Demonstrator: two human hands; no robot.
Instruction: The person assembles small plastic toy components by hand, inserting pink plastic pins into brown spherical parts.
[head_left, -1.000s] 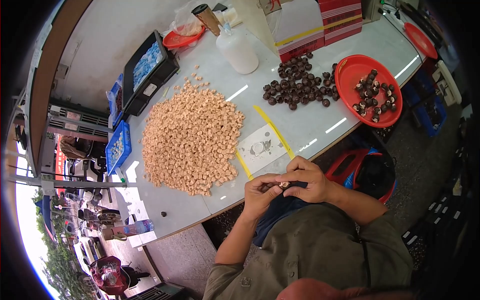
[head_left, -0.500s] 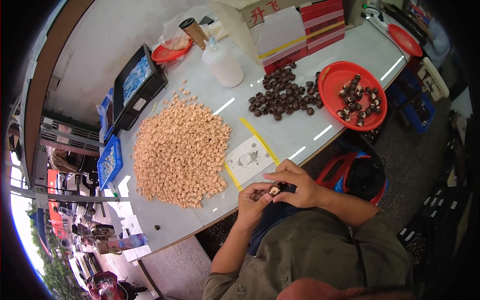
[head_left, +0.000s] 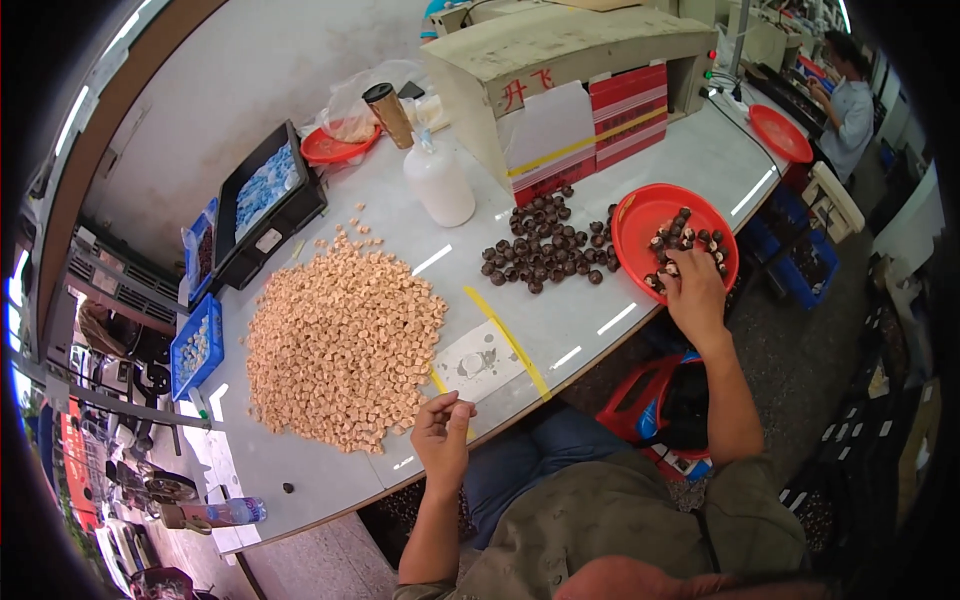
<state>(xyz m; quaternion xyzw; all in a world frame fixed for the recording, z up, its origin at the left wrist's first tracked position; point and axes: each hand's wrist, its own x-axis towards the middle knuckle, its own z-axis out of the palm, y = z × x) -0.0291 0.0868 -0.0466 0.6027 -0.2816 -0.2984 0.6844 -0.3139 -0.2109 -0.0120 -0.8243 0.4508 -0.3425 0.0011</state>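
Observation:
My left hand hovers by the table's front edge, beside a big heap of small tan cube-like pieces. Its fingers are curled with the thumb close to them; whatever they may hold is too small to make out. Over a round red plate to the right, my right hand reaches down with bent fingers among dark brown round pieces, some showing pale insides. What those fingertips hold is hidden. More dark, hollow-looking round pieces lie loose on the table left of the plate.
A white pump bottle and a brown cup stand at the back. Black and blue bins line the left side. A yellow-taped sheet lies near the front edge. A beige machine housing stands behind; a person sits far right.
My hands, together before on a dark round piece with a pale centre, have parted. The right has moved out to the red plate; the left has shifted left. The whole view has also shifted.

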